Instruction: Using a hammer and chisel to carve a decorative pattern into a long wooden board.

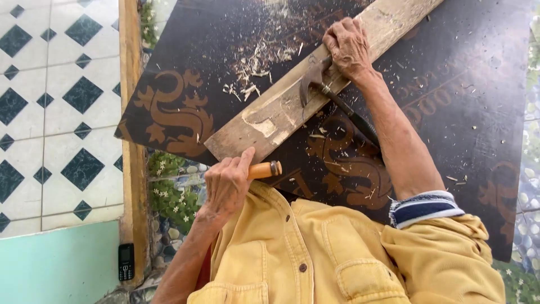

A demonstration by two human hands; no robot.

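A weathered wooden plank [281, 107] lies diagonally on a dark board [467, 101] printed with brown ornaments. My right hand [349, 48] presses down on the plank's upper part, fingers curled over its edge. Just below that hand a claw hammer [313, 81] rests across the plank, and its dark handle runs down along my forearm. My left hand [228, 183] is closed around a tool with an orange wooden handle [265, 169], held near the plank's lower end. The tool's blade is hidden. Pale gouges show on the plank's lower half.
Wood shavings [256, 65] are scattered on the board above the plank. A wooden post [132, 169] stands at the left beside a white and dark-green tiled surface [62, 112]. A small black phone [126, 262] lies at the post's base. My yellow shirt [337, 253] fills the bottom.
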